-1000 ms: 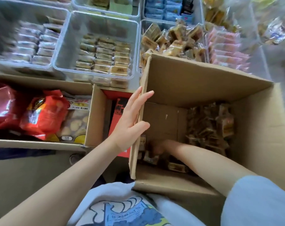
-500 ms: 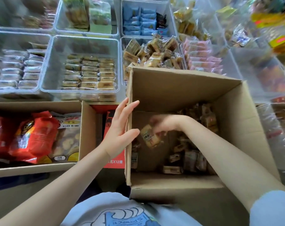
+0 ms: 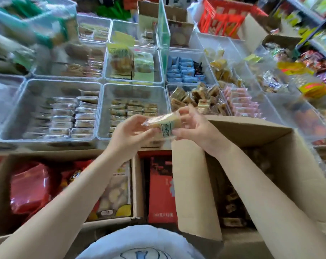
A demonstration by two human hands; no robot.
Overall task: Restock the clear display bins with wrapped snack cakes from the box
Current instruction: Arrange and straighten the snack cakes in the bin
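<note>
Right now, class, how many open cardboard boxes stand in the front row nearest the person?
2. One cardboard box at the left holds red packets; the other cardboard box at the right holds the snack cakes. More cardboard shows further back.

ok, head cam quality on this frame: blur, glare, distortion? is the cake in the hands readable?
Head view: heavy motion blur at the upper left bins; wide-angle bending toward the edges. Soft even daylight, mild sheen on the clear bin rims. The wrapped snack cake, held between left hand and right hand, is fairly sharp; its label print is illegible.
</note>
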